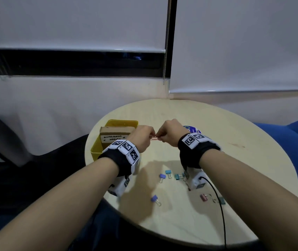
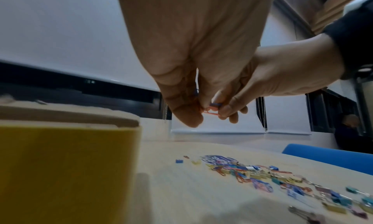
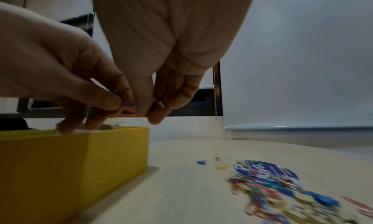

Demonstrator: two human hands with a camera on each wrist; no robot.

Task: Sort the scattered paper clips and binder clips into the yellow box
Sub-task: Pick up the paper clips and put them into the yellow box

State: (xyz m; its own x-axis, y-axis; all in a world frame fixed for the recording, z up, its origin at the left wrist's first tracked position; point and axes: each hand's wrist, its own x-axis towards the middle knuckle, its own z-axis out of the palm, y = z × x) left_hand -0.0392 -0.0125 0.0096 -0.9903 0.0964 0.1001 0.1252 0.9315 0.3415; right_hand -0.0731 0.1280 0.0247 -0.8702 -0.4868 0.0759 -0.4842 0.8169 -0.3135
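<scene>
The round table (image 1: 217, 142) carries it all; on its left part, touching nothing else, stands the yellow box (image 1: 97, 149) with a cardboard box (image 1: 116, 132) inside it. The heap of clips (image 2: 272, 178) lies on the table to my right, and a few binder clips (image 1: 168, 173) are scattered nearer me. My left hand (image 1: 142, 140) and right hand (image 1: 170, 133) meet in the air just right of the yellow box, each pinching one end of the red paper clip (image 1: 154, 138). Something small and blue is caught with it; I cannot tell what. The paper clip lies level, its length running hand to hand. The box opening is left of it, so I judge my left hand the nearer one to drop it in.
</scene>
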